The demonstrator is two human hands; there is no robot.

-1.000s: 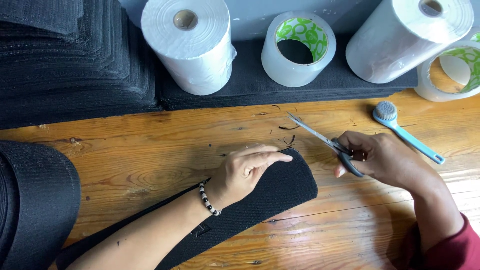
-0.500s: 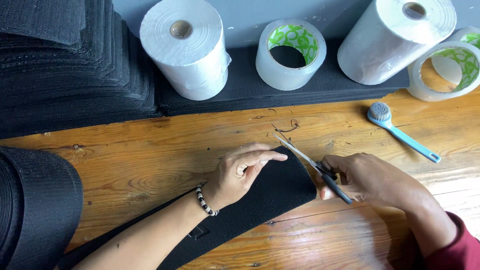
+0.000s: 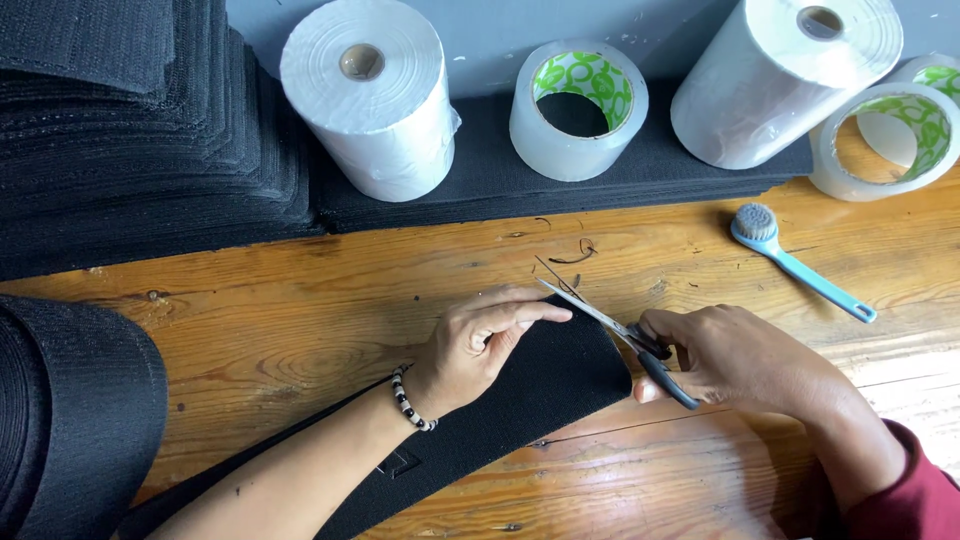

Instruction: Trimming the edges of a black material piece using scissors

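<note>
The right hand grips black-handled scissors, blades parted at the end of a black fabric strip lying on the wooden surface. The left hand, fingers extended, presses the strip flat. Beyond lie a blue brush, tape rolls and stacked black fabric.

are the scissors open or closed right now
Nearly closed: the black-handled metal scissors in the right hand show blades lying together as one thin line at the black fabric strip's edge.
</note>
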